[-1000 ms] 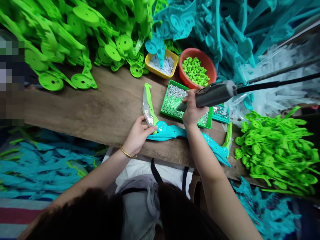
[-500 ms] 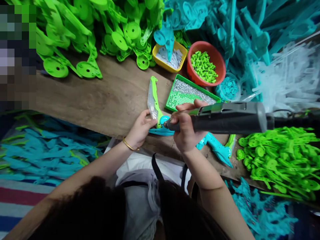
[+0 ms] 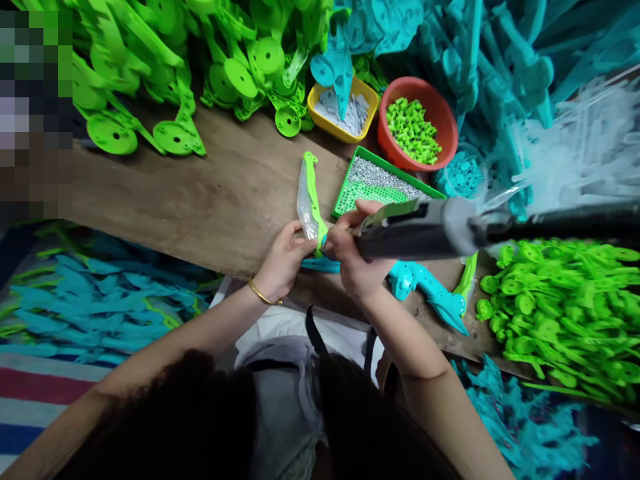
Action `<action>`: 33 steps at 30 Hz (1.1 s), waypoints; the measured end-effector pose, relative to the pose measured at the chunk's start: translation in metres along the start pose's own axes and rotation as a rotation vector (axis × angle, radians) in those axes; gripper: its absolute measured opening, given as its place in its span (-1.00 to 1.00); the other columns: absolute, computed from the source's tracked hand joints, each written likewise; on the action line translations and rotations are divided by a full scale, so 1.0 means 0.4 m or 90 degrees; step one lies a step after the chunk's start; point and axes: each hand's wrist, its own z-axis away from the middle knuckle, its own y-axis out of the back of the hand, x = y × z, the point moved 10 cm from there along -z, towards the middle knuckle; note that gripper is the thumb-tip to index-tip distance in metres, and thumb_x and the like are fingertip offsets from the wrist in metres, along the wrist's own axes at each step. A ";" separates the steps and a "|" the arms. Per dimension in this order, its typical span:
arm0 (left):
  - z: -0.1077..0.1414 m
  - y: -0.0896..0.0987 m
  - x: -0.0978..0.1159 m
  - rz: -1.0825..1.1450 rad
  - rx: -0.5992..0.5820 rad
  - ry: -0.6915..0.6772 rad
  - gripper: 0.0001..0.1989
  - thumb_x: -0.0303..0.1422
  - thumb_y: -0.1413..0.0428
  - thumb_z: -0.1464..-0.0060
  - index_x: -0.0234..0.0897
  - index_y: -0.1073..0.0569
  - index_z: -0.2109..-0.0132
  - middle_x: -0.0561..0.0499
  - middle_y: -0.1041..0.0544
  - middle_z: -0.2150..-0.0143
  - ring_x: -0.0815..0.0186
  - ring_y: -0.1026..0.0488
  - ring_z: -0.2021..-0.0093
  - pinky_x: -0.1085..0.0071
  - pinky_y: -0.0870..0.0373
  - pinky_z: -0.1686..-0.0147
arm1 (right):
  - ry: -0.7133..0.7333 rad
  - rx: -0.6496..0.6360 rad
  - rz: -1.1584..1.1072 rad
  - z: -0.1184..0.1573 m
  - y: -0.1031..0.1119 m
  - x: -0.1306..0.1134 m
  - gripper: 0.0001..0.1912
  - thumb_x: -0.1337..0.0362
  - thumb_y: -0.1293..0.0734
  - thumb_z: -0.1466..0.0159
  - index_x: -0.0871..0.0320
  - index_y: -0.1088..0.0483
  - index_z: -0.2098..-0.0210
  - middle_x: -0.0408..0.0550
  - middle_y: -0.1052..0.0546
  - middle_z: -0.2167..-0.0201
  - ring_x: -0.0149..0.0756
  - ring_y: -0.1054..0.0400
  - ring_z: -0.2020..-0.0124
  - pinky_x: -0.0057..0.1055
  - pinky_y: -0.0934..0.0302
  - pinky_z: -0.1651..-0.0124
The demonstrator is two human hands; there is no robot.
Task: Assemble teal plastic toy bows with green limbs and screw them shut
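Note:
My left hand (image 3: 286, 257) pinches a jointed plastic piece, with a bright green and clear arm (image 3: 311, 200) and a teal part (image 3: 320, 265). The piece lies on the wooden table, its green arm pointing away from me. In my right hand (image 3: 357, 257) is a dark electric screwdriver (image 3: 405, 233), held nearly flat with its cable end to the right. Its tip is over the joint between the green and teal parts, hidden behind my fingers. Just right of that hand lies another teal and green piece (image 3: 435, 297).
A green perforated tray (image 3: 367, 190) of small screws stands beyond my hands. Behind it are a yellow bowl (image 3: 373, 117), a red bowl (image 3: 447, 133) and a clear tub of teal bits (image 3: 463, 177). Green parts (image 3: 565, 307) are heaped at right; teal and green piles line the back.
My right hand has shifted slightly left, and the screwdriver's rear has swung, now blurred. My fingers now cover most of the teal joint. My left hand keeps its hold.

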 end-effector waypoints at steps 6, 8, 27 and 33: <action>-0.001 0.009 -0.001 -0.041 0.020 0.019 -0.44 -0.26 -0.33 0.14 -0.26 -0.22 0.06 0.08 -0.56 0.42 0.31 -0.54 0.40 0.43 -0.45 0.36 | 0.093 0.277 -0.003 -0.124 0.202 0.011 -0.69 0.12 -0.27 -0.31 -0.06 -0.25 -0.04 -0.20 -0.40 0.28 -0.52 -0.30 0.58 -0.42 -0.32 0.44; -0.006 0.011 0.018 -0.140 -0.006 0.011 -0.49 -0.26 -0.30 0.08 -0.27 -0.23 0.06 0.09 -0.55 0.46 0.30 -0.54 0.42 0.44 -0.46 0.40 | 0.019 0.233 0.034 -0.149 0.212 0.094 -0.71 0.10 -0.24 -0.32 -0.01 -0.28 -0.01 -0.14 -0.42 0.22 -0.46 -0.36 0.52 -0.35 -0.37 0.37; 0.056 0.055 0.001 -0.285 -0.102 0.157 -0.47 -0.04 -0.39 0.25 -0.37 -0.42 0.30 -0.02 -0.58 0.49 0.29 -0.58 0.43 0.38 -0.59 0.35 | 0.074 0.271 0.118 -0.129 0.222 0.121 -0.77 0.12 -0.21 -0.32 0.08 -0.36 0.12 -0.13 -0.37 0.30 -0.31 -0.47 0.36 -0.22 -0.44 0.26; 0.055 0.051 0.006 -0.287 -0.113 0.136 -0.49 -0.06 -0.38 0.21 -0.37 -0.42 0.30 -0.03 -0.58 0.48 0.30 -0.58 0.43 0.40 -0.58 0.35 | 0.024 0.250 0.097 -0.139 0.236 0.159 -0.67 0.08 -0.21 -0.31 0.09 -0.30 0.01 -0.09 -0.41 0.27 -0.29 -0.47 0.36 -0.21 -0.45 0.23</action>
